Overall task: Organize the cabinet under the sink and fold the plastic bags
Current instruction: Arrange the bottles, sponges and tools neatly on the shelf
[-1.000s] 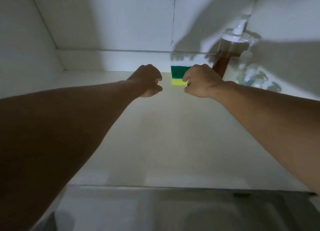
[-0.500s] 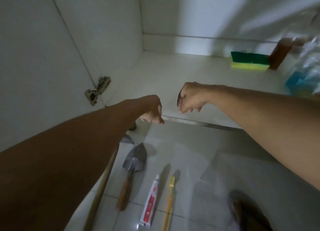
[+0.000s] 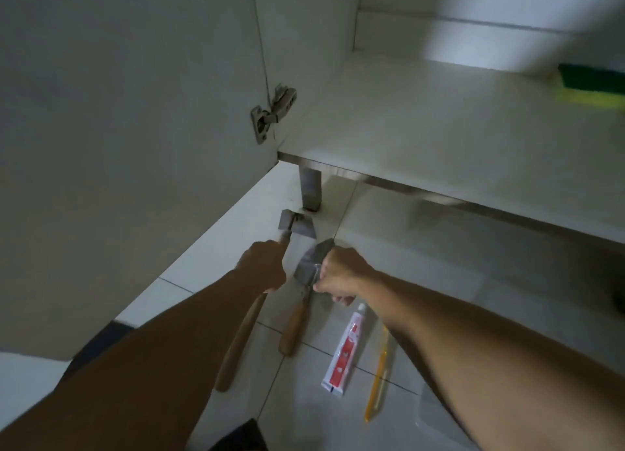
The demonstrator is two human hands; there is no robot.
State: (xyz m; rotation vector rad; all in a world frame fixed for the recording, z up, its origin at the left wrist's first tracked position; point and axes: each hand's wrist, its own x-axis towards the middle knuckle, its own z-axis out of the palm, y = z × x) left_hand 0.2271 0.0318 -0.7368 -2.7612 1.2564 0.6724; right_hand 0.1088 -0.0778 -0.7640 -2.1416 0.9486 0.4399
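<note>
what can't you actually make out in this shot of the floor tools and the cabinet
All in the head view:
- Left hand covers part of the hoe-like tool, so its grip is unclear.
- Right hand sits over the trowel; contact is hidden.
- Sponge is cut off by the right edge and blurred.
- Print on the red and white tube is too small to read.
- Yellow stick is partly behind the right forearm.

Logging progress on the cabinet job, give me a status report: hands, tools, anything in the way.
Left hand over hoe handle, grip unclear. Right hand at trowel neck, fingers curled. Tube, yellow pen on floor; sponge inside cabinet. Nothing blocking.
</note>
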